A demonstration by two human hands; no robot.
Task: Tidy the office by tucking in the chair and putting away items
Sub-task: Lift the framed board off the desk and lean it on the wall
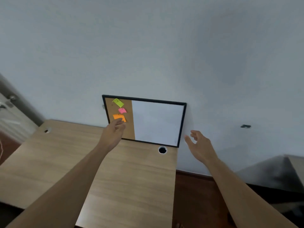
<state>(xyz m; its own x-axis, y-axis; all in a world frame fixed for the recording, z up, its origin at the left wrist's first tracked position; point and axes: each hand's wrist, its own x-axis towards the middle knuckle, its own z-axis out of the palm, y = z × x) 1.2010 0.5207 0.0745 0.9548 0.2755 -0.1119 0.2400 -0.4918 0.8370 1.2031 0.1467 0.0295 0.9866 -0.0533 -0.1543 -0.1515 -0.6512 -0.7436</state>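
Observation:
A black-framed board [158,122], part cork and part whiteboard, leans against the wall at the back of a wooden desk [128,178]. Green [118,102], pink [122,110] and orange [118,117] sticky notes are pinned on its cork strip. My left hand [113,134] reaches forward in front of the cork strip, fingers loosely apart just below the orange note, holding nothing. My right hand [199,145] is open beside the board's right edge, off the desk's right side, and not touching the frame.
A round cable hole [162,150] sits in the desk below the board's right corner, and another [47,130] at the far left. A door with a handle [9,101] is at the left. A dark furniture piece [279,175] stands at the right over red-brown floor.

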